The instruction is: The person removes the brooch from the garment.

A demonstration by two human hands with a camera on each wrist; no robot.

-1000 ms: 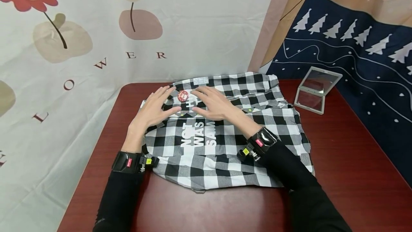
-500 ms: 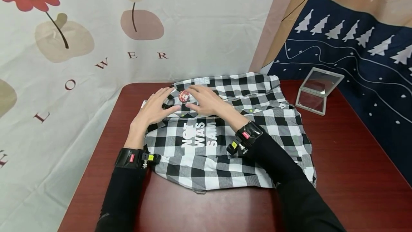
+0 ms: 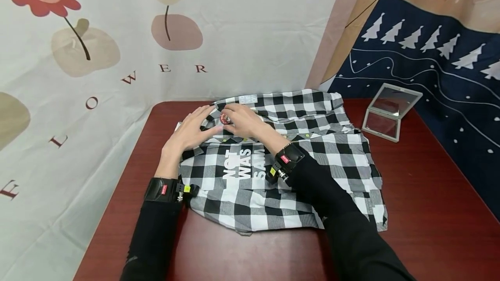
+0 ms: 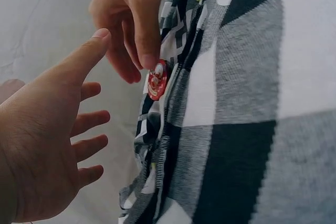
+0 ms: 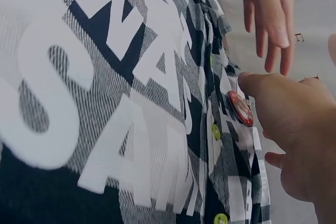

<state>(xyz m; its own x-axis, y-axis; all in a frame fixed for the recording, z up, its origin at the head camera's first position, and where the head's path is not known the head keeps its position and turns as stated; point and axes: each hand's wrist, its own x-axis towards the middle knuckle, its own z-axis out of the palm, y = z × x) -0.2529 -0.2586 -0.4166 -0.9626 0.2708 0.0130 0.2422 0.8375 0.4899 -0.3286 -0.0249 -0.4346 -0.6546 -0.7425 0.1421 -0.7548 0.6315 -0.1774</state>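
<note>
From the head view, a checked shirt lay flat on a dark red table, collar end away from the person. Both hands met near the collar, at a small red badge. The left hand rested on the cloth with fingers straight and spread, thumb tip just beside the badge. The right hand lay across the collar with its fingers curled at the badge. A folding mirror stood open well to the right, near the wall hanging. In my judgement, a tug on the badge could drag the collar and ruck the smoothed front, since only the left palm held the cloth down.

The left wrist view showed the left hand open, fingers apart, thumb pointing toward the badge without touching it. The right hand's fingertips came down onto the badge's upper edge, touching it; whether they pinched it could not be told. If the badge is pinned through, a careless pull might snag the weave.

The right wrist view showed the right hand with its thumb pressed against the badge at the button placket, the other fingers loosely curled below. The left hand's straight fingers lay beyond, apart from it.
</note>
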